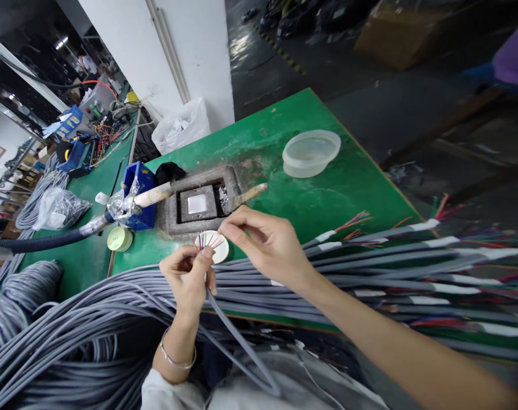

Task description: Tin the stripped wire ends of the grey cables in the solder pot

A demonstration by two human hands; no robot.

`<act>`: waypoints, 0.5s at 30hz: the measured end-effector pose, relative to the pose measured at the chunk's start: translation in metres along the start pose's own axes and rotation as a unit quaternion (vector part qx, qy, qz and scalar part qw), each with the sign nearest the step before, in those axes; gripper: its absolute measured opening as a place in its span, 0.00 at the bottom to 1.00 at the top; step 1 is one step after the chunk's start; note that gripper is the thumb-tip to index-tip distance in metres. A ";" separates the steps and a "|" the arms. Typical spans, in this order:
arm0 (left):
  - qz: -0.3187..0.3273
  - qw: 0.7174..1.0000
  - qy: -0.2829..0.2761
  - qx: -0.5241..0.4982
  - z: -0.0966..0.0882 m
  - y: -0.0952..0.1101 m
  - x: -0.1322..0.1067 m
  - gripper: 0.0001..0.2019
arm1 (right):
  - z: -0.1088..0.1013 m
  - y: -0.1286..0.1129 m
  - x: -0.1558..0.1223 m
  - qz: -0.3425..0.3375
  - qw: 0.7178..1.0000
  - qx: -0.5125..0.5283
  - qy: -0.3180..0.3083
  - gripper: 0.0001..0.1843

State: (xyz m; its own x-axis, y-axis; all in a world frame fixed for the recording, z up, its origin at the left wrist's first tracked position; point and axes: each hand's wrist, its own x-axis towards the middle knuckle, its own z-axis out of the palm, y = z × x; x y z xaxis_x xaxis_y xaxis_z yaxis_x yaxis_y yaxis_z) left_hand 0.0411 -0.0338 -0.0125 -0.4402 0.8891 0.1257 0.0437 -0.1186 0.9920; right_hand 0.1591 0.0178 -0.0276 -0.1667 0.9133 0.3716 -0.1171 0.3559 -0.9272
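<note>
My left hand (188,274) is closed around the end of a grey cable (237,333), which loops down toward my lap. Several thin coloured wires (208,242) fan out above its thumb, over a round white dish (220,251). My right hand (267,242) is just to the right, thumb and forefinger pinched together by the wire tips. Whatever lies in that pinch is too small to make out. Behind the dish sits a grey solder pot (199,202) with a shiny square of metal in its middle.
A bundle of grey cables (156,293) runs along the front edge of the green table (259,136), stripped ends at right. Left of the pot are a blue bin (142,193), a taped hose (97,225) and a yellowish round container (119,239). A clear plastic tub (311,155) stands behind.
</note>
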 end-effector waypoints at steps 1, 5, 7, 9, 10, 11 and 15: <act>0.000 1.000 -0.001 0.001 -0.001 0.000 0.000 0.18 | -0.001 0.001 0.001 0.011 1.000 -0.001 0.015 0.11; 0.005 1.000 0.000 -0.002 -0.004 0.000 -0.001 0.17 | -0.002 0.002 0.002 0.045 0.999 0.010 0.005 0.10; 0.006 1.000 0.001 -0.005 -0.004 0.000 -0.001 0.17 | 0.000 0.002 0.002 0.051 0.998 0.019 -0.025 0.09; 0.006 1.000 -0.001 -0.005 -0.005 0.000 0.000 0.17 | 0.001 0.001 0.001 0.049 0.997 0.024 -0.046 0.09; 0.005 1.000 -0.001 -0.006 -0.006 0.000 0.001 0.17 | 0.001 0.001 0.001 0.045 0.997 0.025 -0.051 0.09; 0.004 1.000 -0.002 -0.006 -0.007 0.000 0.001 0.17 | 0.001 0.000 0.001 0.041 0.997 0.027 -0.053 0.09; -0.008 1.000 -0.022 -0.003 -0.011 0.001 0.003 0.17 | -0.001 0.000 0.001 0.030 0.999 0.026 -0.028 0.09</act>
State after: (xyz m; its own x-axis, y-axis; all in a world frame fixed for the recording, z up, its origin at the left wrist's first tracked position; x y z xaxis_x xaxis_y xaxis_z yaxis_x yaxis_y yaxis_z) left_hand 0.0299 -0.0360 -0.0116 -0.4012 0.9093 0.1103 0.0317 -0.1066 0.9938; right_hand 0.1600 0.0190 -0.0272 -0.2294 0.9194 0.3196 -0.1551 0.2896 -0.9445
